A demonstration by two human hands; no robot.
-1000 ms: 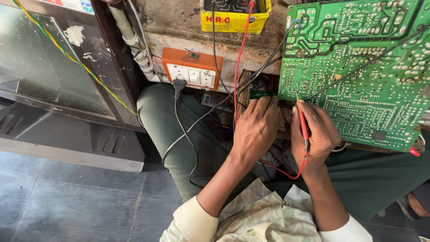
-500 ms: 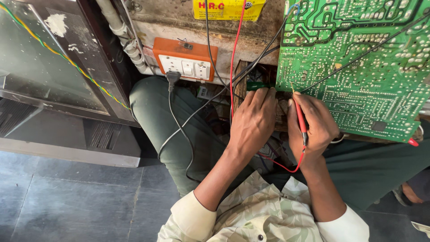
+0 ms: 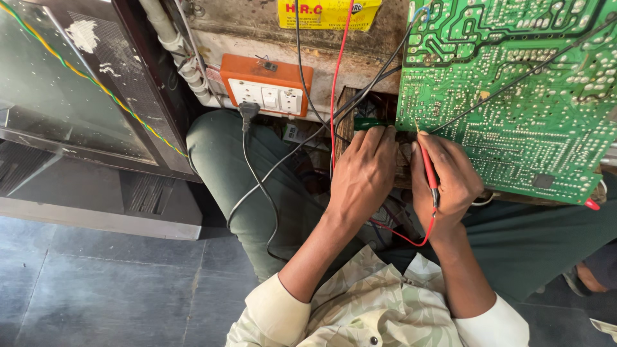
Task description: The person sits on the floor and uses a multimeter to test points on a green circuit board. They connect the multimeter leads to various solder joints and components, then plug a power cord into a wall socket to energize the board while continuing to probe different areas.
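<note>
Right hand [image 3: 450, 180] pinches the light, rigid red test probe [image 3: 429, 170] mid-shaft; fragile green circuit board [image 3: 514, 96] lies just beyond its tip. Left hand [image 3: 363, 177] grip cannot be told.

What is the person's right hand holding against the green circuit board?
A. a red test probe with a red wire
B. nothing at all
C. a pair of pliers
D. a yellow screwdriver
A: the right hand grips a thin red probe, tip at the edge of the green circuit board, and its red wire loops below the wrist.
</note>
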